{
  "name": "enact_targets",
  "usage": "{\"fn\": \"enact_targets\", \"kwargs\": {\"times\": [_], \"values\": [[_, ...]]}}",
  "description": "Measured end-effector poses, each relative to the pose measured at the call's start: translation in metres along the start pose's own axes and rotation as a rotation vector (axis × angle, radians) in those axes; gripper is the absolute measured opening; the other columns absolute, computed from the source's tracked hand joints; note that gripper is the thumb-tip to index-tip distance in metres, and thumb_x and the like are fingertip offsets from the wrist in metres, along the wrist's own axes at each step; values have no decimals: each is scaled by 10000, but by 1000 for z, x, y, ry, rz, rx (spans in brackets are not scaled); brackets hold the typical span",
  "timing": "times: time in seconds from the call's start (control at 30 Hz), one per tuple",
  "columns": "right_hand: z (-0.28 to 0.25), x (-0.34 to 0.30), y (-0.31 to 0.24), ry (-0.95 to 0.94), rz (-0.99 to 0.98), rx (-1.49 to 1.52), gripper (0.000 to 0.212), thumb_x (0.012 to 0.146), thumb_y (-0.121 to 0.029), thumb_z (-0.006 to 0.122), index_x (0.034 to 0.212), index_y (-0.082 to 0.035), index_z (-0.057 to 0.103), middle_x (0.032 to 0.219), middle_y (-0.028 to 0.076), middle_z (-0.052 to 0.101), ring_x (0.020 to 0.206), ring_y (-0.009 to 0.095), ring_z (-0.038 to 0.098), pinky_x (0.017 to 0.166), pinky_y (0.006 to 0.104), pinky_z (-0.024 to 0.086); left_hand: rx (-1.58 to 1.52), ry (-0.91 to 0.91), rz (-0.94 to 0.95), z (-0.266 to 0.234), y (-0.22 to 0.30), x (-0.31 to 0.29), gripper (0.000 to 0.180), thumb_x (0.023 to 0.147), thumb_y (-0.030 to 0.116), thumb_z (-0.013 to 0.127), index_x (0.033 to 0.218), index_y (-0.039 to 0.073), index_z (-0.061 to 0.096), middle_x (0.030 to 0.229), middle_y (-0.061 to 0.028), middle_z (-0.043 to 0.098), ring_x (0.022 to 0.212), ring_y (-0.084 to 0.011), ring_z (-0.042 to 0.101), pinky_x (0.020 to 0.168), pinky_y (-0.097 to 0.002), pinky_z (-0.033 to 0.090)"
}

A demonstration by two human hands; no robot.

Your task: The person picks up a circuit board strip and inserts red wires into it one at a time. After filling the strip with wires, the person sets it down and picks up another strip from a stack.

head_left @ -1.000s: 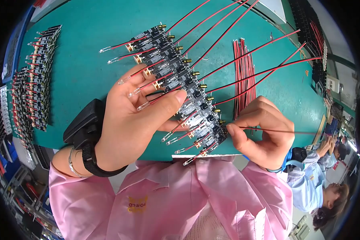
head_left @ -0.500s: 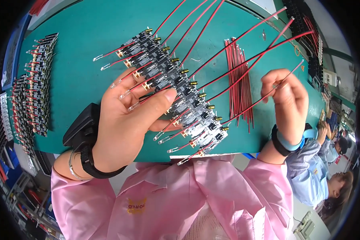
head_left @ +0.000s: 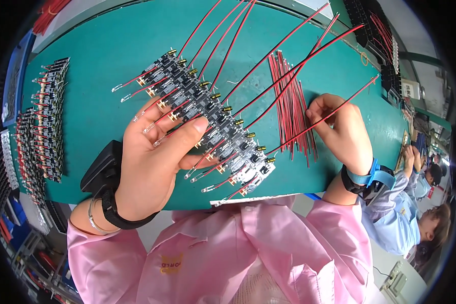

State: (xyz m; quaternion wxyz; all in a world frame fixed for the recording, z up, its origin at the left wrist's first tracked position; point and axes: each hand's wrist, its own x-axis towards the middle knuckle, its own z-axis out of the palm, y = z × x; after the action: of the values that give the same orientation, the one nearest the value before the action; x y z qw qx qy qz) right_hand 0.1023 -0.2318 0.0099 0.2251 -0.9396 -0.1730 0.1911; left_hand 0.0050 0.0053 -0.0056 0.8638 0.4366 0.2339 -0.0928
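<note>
My left hand (head_left: 159, 152) grips a panel of joined small circuit boards (head_left: 207, 109), thumb on top and fingers underneath, tilted above the table. Clear LEDs on short red leads (head_left: 131, 93) stick out along its near left side. From the far side, several long red-and-black wires (head_left: 268, 53) fan out. My right hand (head_left: 342, 129) is at the right edge of a bundle of loose red-and-black wires (head_left: 289, 101) on the table. Its thumb and forefinger are pinched together; whatever is between them is too small to make out. One of the panel's wires crosses over this hand.
More stacked circuit board panels (head_left: 50, 119) lie on the green table (head_left: 101, 61) at the left. Red wires (head_left: 50, 15) lie beyond the far left edge. A rubber band (head_left: 364, 59) rests at the far right. Another person in light blue (head_left: 395, 228) sits on the right.
My right hand has let go of the panel's wire it pinched and moved left and down to the bundle. My left hand and the panel have shifted slightly left.
</note>
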Motion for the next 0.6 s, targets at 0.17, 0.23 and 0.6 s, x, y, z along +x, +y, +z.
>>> {"fn": "enact_targets", "kwargs": {"times": [0.17, 0.23, 0.6], "values": [[7, -4, -4, 89, -31, -73, 80, 696, -52, 562, 723, 15, 529, 601, 73, 540, 538, 127, 528, 510, 262, 417, 1, 6, -12, 0, 0, 0, 273, 783, -24, 507, 1046, -15, 432, 961, -99, 542, 799, -159, 579, 619, -318, 555], [10, -5, -6, 130, -7, -146, 88, 683, -56, 562, 724, 15, 530, 598, 87, 539, 530, 134, 528, 503, 266, 416, -2, 3, -15, 0, 0, 1, 273, 783, -24, 506, 1045, -15, 432, 962, -100, 542, 797, -158, 579, 619, -316, 555], [5, 5, 1, 248, 34, -104, 64, 694, -36, 547, 726, 12, 519, 640, 67, 548, 552, 118, 513, 520, 238, 408, -26, 10, -17, -1, 3, -1, 269, 779, -36, 504, 1039, -14, 437, 945, -94, 548, 801, -159, 579, 624, -326, 556]]}}
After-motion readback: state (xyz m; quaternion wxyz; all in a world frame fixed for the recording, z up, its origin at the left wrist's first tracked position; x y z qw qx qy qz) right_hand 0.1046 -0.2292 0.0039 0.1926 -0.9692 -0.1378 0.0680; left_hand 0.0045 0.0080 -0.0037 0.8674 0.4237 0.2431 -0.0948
